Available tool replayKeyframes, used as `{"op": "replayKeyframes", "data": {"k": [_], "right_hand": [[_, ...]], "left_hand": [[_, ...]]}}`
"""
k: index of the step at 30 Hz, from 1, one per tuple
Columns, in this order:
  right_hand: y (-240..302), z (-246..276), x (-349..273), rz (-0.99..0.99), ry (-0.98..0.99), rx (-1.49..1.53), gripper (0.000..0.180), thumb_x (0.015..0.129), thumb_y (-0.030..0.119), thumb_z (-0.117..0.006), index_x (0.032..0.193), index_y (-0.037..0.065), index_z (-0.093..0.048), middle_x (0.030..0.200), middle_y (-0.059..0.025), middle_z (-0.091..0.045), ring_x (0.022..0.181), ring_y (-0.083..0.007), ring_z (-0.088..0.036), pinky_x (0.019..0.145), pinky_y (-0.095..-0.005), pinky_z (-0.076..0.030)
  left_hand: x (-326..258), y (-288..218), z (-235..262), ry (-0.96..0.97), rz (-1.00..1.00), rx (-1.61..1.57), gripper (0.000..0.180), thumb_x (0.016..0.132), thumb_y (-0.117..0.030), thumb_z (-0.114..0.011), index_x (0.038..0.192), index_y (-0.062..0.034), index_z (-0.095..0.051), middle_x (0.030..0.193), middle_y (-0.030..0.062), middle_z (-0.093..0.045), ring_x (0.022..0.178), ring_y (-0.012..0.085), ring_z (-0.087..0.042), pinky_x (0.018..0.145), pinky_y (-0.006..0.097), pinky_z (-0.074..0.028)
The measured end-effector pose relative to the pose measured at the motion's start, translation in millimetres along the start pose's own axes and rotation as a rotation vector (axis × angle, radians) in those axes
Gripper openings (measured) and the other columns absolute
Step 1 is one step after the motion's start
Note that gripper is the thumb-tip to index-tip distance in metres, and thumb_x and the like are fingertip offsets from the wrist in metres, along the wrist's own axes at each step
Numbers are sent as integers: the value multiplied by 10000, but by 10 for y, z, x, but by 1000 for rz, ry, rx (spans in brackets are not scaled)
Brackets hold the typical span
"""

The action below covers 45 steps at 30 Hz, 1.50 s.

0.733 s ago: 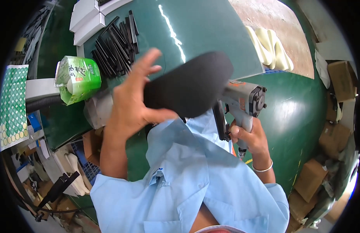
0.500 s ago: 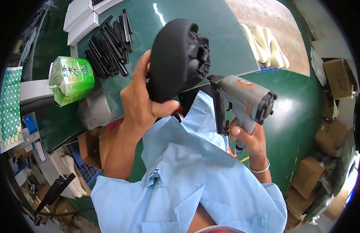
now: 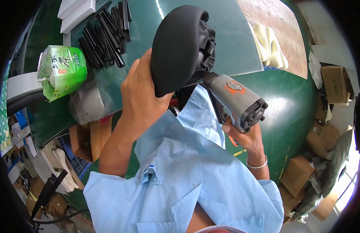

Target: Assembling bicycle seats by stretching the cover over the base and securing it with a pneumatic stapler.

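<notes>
My left hand (image 3: pixel 140 95) grips a black padded cushion (image 3: pixel 174 50) from its left side and lower end, holding it up above the table edge. The cushion's smooth rounded face is toward the left. Gathered folds of black cover material (image 3: pixel 208 48) show on its right side. In my right hand (image 3: pixel 248 138) is a grey pneumatic staple gun (image 3: pixel 242 95), its fingers wrapped round the handle. The gun's nose is at the folded side near the cushion's lower end; whether it touches cannot be made out. The handle is mostly hidden behind the gun body.
Several black strips (image 3: pixel 106 35) lie on the green table (image 3: pixel 141 19) beyond my left hand. A green carton (image 3: pixel 63 72) and white boxes (image 3: pixel 77 13) are at the left. Cream-coloured curved pieces (image 3: pixel 270 46) lie at the far right. Cardboard boxes (image 3: pixel 298 171) line the right side.
The staple gun has tilted and come up to the folded side of the cushion. The cushion has risen slightly, and my left thumb has slipped out of sight behind it.
</notes>
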State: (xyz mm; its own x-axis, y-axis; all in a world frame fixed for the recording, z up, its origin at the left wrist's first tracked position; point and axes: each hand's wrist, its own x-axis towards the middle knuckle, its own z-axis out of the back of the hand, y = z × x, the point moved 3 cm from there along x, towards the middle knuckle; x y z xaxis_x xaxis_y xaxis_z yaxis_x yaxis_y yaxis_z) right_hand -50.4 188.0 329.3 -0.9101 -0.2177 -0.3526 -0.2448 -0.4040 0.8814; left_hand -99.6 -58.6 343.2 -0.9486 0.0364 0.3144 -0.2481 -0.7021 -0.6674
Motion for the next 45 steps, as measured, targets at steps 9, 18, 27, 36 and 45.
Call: {"op": "replayKeyframes", "data": {"k": [9, 18, 27, 36, 45], "right_hand": [[-5, 140, -64, -1, -14, 156, 336, 677, 177, -790, 892, 17, -588, 733, -33, -584, 678, -121, -542, 609, -282, -443], [-20, 341, -66, -63, 10, 225, 316, 671, 163, -798, 831, 19, -568, 700, -15, -555, 648, -102, -509, 581, -260, -421], [292, 494, 123, -199, 136, 51, 228, 652, 87, -739, 794, 12, -577, 689, -18, -557, 629, -108, -509, 558, -258, -404], [280, 719, 265, -172, 286, -31, 301, 631, 94, -745, 847, -8, -563, 704, -43, -561, 646, -133, -524, 578, -268, -416], [409, 678, 251, -371, 299, 42, 255, 659, 80, -733, 830, -16, -571, 691, -49, -569, 607, -135, -532, 547, -269, -414]], "left_hand": [[57, 218, 46, 69, 97, -187, 575, 676, -29, -671, 1206, -21, -449, 1001, 205, -579, 906, 404, -560, 773, 424, -463], [68, 234, 76, 171, 103, -218, 527, 695, -23, -644, 1188, -15, -459, 1005, 227, -567, 908, 426, -551, 785, 428, -452], [43, 251, 72, 166, 97, -203, 653, 611, 0, -687, 1217, -33, -446, 1055, 212, -568, 961, 419, -550, 811, 431, -458], [58, 346, 55, 165, 150, -289, 604, 630, -2, -665, 1196, -10, -454, 1015, 216, -571, 919, 424, -557, 782, 420, -460], [71, 272, 66, 156, 53, -248, 610, 638, -29, -666, 1210, -14, -455, 1033, 205, -576, 900, 414, -563, 764, 411, -475]]}}
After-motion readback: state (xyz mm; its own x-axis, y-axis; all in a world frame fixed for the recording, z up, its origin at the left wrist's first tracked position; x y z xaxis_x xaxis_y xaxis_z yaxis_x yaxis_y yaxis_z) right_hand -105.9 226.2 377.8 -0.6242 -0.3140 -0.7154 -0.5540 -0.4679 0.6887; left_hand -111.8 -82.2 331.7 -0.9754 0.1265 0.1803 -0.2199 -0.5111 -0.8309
